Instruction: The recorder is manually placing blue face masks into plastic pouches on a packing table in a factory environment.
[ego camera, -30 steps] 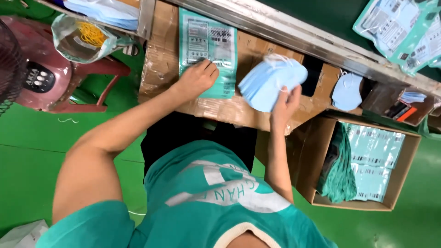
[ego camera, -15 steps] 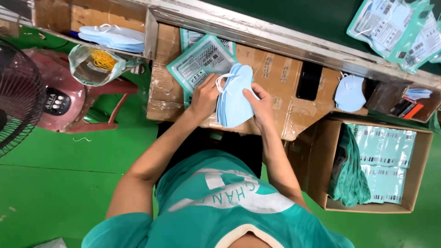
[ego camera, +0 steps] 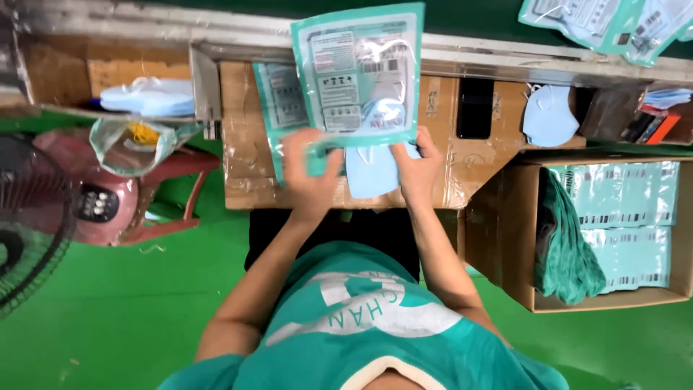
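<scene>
Two hands work at a cardboard-covered bench [ego camera: 245, 173] seen from above, over a green floor [ego camera: 108, 318]. At right, an open carton [ego camera: 520, 245] holds stacked teal packets; its right wall is cut off by the frame edge. At left, a fan [ego camera: 29, 224] is only partly in view. A teal-bordered pouch [ego camera: 357, 72] is held upright, long axis running away from the person, open mouth toward the body. The left hand [ego camera: 312, 172] grips the pouch's lower left edge. The right hand [ego camera: 419, 167] is closed on a stack of pale blue face masks [ego camera: 372, 170], part inside the pouch; the count cannot be made out. A second pouch [ego camera: 278, 101] lies mostly hidden behind.
</scene>
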